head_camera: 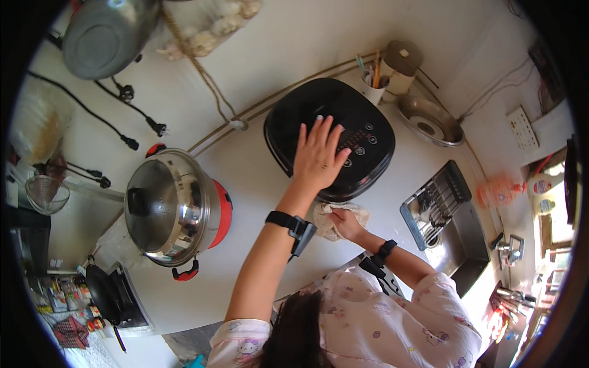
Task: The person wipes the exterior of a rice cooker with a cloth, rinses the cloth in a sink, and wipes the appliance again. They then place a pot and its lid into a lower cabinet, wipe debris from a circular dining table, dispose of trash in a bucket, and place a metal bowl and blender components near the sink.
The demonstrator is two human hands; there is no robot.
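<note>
A black rice cooker (322,99) with a rounded lid and a touch panel stands on the white countertop. My left hand (317,154) lies flat on its lid, fingers spread, beside the panel's marked buttons. Against the cooker's near side, my right hand (347,223) grips a crumpled beige cloth (329,227). The cloth's lower folds rest at the countertop, and the hand partly covers it. Black straps with small devices are worn on both wrists.
Left of the cooker stands a lidded steel steamer pot (170,207) with red handles. At right are a sink (469,248) with a dish rack (437,202) and a steel basin (430,122). Behind stands a utensil cup (373,89). Plugged cords (106,124) hang at upper left.
</note>
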